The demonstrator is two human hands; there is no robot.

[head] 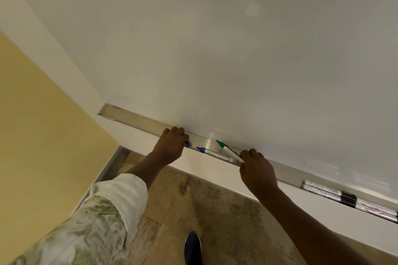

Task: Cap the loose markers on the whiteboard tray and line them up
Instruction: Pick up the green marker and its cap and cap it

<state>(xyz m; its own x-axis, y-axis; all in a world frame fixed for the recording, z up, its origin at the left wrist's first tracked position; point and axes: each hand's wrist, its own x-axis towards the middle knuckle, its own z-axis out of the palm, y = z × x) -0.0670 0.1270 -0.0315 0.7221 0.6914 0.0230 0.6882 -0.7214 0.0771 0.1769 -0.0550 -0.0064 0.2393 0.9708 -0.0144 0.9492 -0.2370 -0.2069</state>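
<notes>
A long metal tray point(133, 117) runs under the whiteboard point(237, 49). My left hand point(171, 146) rests in the tray with its fingers curled around a small blue cap point(187, 144). An uncapped blue marker point(215, 154) lies in the tray between my hands, tip pointing left. My right hand point(257, 171) grips the rear end of a green marker point(228, 149), which is tilted up with its green end leaning toward the board. Whether that green end is a cap or a bare tip is unclear.
Several markers with black caps point(349, 199) lie in two rows at the tray's right end. A yellow wall point(43, 125) stands to the left. Below is patterned floor with a dark shoe point(192, 247).
</notes>
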